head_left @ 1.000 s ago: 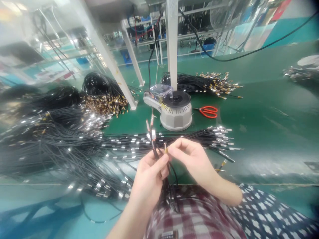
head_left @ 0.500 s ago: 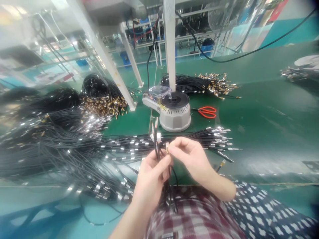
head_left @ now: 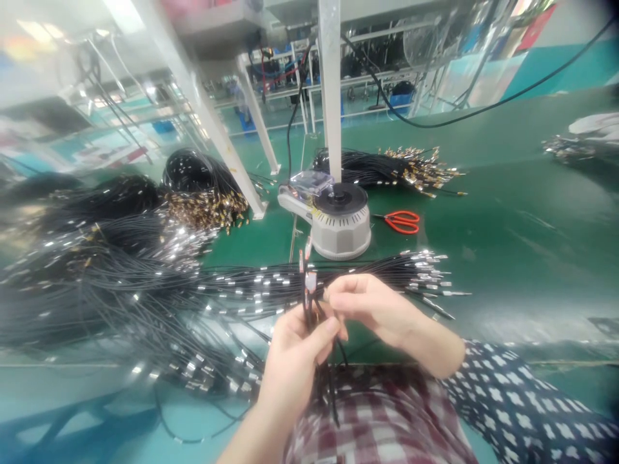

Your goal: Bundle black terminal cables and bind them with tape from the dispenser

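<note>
Cables (head_left: 305,301) are standing near-upright in our L grip (head_left: 300,351), which is holding the bunch; our R grip (head_left: 370,306) is hovering just beside, can't tell if it's pinching an end. We should be steadying L, separating ends w/ R. Well beyond both grips, a blue bin (head_left: 400,102) is sitting, contents unclear.

No text, number, brand or sign can be read. Just off centre toward 6 o'clock, a pale tag (head_left: 311,281) on the held black cables (head_left: 332,393) is too small and blurred to show print. The white bands (head_left: 193,365) on the loose cables at 8 o'clock, and the grey tape dispenser (head_left: 341,236) toward 3 o'clock, are equally illegible.
</note>
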Demonstrator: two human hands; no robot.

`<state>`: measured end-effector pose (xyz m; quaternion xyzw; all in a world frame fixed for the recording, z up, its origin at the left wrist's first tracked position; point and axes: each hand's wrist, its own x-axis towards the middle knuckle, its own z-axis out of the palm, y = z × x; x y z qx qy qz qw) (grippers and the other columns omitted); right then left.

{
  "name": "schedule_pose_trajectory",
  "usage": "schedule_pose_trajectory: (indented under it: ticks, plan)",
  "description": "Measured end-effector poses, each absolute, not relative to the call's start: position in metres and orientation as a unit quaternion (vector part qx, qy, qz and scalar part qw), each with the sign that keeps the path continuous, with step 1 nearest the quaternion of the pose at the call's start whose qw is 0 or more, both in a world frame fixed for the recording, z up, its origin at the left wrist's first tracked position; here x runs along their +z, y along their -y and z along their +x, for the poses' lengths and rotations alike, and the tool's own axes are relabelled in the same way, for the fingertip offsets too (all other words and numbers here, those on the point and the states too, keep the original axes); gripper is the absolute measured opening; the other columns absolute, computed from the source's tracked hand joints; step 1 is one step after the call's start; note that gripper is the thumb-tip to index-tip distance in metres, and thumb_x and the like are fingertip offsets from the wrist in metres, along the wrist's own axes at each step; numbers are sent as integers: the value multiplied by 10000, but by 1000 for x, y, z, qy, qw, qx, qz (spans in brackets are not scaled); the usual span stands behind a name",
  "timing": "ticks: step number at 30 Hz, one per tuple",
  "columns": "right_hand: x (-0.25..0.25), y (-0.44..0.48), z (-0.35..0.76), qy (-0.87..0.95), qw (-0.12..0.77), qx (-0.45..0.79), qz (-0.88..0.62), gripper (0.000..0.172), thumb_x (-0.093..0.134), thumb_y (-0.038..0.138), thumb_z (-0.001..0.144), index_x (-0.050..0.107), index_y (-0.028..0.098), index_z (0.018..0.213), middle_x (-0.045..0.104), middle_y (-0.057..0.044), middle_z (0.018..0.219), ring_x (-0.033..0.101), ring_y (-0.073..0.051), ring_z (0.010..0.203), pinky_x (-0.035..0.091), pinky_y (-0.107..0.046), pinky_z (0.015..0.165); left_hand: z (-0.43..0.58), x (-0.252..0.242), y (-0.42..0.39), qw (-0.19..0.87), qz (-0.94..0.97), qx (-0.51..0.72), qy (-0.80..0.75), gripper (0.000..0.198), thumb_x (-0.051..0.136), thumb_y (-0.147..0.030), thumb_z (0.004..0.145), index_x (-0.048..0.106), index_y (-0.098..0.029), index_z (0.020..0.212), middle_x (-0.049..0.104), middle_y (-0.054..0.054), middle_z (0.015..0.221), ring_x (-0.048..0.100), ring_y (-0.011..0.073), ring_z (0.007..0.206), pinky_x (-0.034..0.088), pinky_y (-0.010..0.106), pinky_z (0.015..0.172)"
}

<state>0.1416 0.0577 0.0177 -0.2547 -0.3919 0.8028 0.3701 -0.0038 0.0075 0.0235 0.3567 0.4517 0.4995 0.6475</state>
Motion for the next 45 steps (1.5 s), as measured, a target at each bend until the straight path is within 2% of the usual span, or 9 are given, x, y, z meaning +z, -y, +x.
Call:
schedule_pose_trajectory:
  ticks: [8, 14, 17, 21, 24, 27, 34, 38, 45]
  plan:
    - [10, -63, 142, 351, 281, 865, -220, 371, 829, 429, 621, 610, 135, 679, 596, 38, 561, 540, -83, 466, 408, -212, 537, -4, 24, -8, 696, 340, 473, -419, 137, 754, -223, 728, 674, -111, 734, 607, 24, 569, 325, 35, 433, 163, 200, 441]
    - [15, -67, 163, 395, 275, 856, -186, 327, 752, 409, 730, 585, 146, 632, 455, 62, 549, 464, -87, 511, 397, -235, 582, -8, 22, -10, 702, 350, 462, -415, 170, 720, -277, 775, 700, -110, 748, 671, 67, 654, 394, 33, 394, 208, 212, 444]
    - [24, -73, 176, 458, 312, 797, -239, 269, 691, 386, 804, 646, 137, 713, 503, 43, 608, 413, -76, 526, 370, -218, 558, -8, 20, -12, 714, 353, 444, -410, 189, 720, -296, 772, 714, -109, 800, 671, 71, 633, 400, 39, 367, 190, 217, 414]
    - [36, -70, 172, 551, 320, 696, -331, 204, 729, 320, 768, 661, 149, 855, 622, 21, 662, 542, -99, 580, 426, -229, 583, -4, 18, -11, 733, 353, 411, -412, 207, 751, -291, 732, 707, -96, 785, 660, 71, 595, 314, 16, 348, 128, 216, 391]
    - [40, -64, 162, 558, 327, 679, -348, 228, 743, 341, 739, 608, 158, 740, 617, 32, 570, 588, -118, 514, 457, -249, 549, -1, 19, -10, 712, 342, 427, -440, 244, 796, -284, 674, 707, -107, 816, 670, 69, 676, 271, -2, 364, 117, 209, 393]
    - [41, -59, 157, 552, 351, 651, -385, 257, 750, 344, 724, 583, 155, 672, 636, 19, 609, 594, -105, 516, 467, -237, 542, 0, 24, -8, 652, 332, 481, -482, 303, 823, -276, 638, 703, -144, 883, 646, 31, 759, 263, -16, 371, 121, 201, 392]
    - [40, -50, 153, 600, 374, 561, -431, 179, 718, 261, 721, 581, 172, 650, 570, 34, 585, 497, -100, 529, 404, -227, 516, 2, 31, -11, 644, 318, 498, -486, 337, 813, -345, 660, 629, -161, 875, 410, -105, 450, 240, 19, 366, 147, 190, 405]
    - [38, -50, 152, 633, 352, 519, -454, 144, 706, 232, 709, 590, 171, 649, 525, 38, 576, 433, -100, 527, 341, -225, 490, 2, 27, -12, 654, 319, 506, -464, 363, 820, -312, 656, 595, -165, 900, 555, -51, 548, 286, 10, 363, 162, 185, 394]
    - [50, -52, 155, 681, 254, 580, -367, 157, 572, 214, 833, 593, 166, 685, 644, -1, 644, 580, -138, 623, 475, -258, 615, -2, 21, -13, 669, 335, 492, -445, 295, 774, -289, 723, 536, -182, 862, 633, 0, 566, 277, 6, 365, 119, 176, 393]
